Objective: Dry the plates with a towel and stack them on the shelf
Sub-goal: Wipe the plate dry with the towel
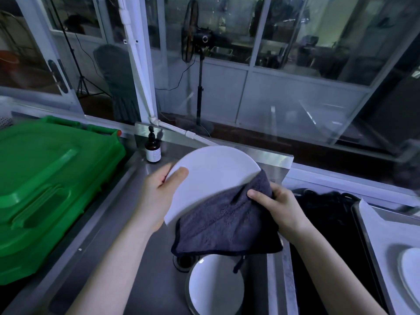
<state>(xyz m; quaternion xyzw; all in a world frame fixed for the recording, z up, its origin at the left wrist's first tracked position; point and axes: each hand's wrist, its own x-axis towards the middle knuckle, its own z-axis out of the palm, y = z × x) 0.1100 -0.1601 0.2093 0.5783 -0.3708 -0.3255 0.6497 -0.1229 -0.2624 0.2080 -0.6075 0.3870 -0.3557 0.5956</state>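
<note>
A white plate (211, 173) is tilted up above the steel sink. My left hand (162, 192) grips its left rim, thumb across the face. A dark grey towel (225, 221) drapes over the plate's lower right part, and my right hand (276, 205) grips the towel against the plate's right edge. Below, in the sink, lies another white plate (216, 285), partly covered by the hanging towel. A further white plate (411, 271) rests on a steel tray (372, 235) at the right edge.
A large green plastic bin lid (50, 185) fills the left. A brown pump bottle (153, 150) stands on the steel ledge behind the sink. A dark basin (327, 214) lies between sink and tray. Glass panels and a standing fan (193, 42) are behind.
</note>
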